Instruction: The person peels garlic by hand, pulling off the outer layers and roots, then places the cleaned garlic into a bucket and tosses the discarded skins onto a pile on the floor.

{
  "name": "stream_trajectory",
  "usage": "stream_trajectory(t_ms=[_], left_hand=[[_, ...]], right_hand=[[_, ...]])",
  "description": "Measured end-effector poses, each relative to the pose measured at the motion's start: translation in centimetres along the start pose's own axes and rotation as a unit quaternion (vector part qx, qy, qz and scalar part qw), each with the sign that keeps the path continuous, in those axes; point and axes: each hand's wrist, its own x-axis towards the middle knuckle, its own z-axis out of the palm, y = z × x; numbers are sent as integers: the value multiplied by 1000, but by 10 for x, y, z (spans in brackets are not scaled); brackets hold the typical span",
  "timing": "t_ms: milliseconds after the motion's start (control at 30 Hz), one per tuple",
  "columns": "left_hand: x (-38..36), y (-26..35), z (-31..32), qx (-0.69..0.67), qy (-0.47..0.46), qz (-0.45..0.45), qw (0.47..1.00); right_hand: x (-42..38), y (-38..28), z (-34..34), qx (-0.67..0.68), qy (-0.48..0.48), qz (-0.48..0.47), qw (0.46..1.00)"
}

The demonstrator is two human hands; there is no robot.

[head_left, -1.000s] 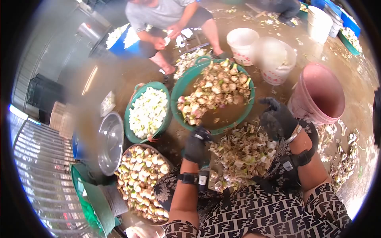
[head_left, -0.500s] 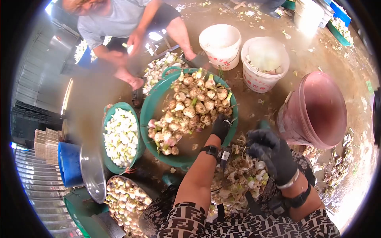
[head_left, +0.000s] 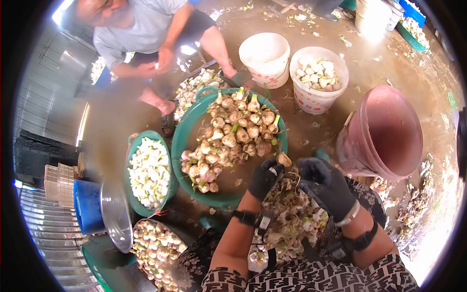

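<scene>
My left hand, in a dark glove, is closed near the front rim of a green tub. A garlic bulb sticks up at its fingertips, with thin roots or a stalk trailing below. The tub holds a heap of unpeeled garlic bulbs with dirty skins. Just to the right, my right hand, gloved too, has its fingers curled towards the bulb; what they hold, if anything, is hidden. Beneath both hands lies a pile of garlic skins.
Two white buckets stand ahead, the right one with pale bulbs. A reddish bucket tilts at right. On the left are a green basket of white garlic, a container of bulbs and a blue bucket. A person sits opposite.
My left hand has come back from the heap towards my right hand, now with a garlic bulb. My right hand has moved slightly. The bulbs in the right white bucket show more clearly.
</scene>
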Motion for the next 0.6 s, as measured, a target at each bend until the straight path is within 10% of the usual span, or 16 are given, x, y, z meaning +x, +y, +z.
stream_trajectory(t_ms=[167,233,267,367,567,600], left_hand=[[-90,82,-25,-84,1,27,996],[-116,89,-34,170,108,257,945],[-133,90,-27,-156,96,54,982],[-160,105,-25,70,203,195,957],[-197,105,-17,-52,242,123,961],[-201,111,-16,-99,253,127,954]], right_hand=[[-11,22,42,-147,-54,-238,959],[-26,7,49,-94,-106,-244,959],[-34,-3,52,-5,-111,-200,973],[-62,-15,68,59,-88,-178,978],[-99,-17,93,-1,-17,-255,967],[-100,-13,96,123,-55,-147,980]])
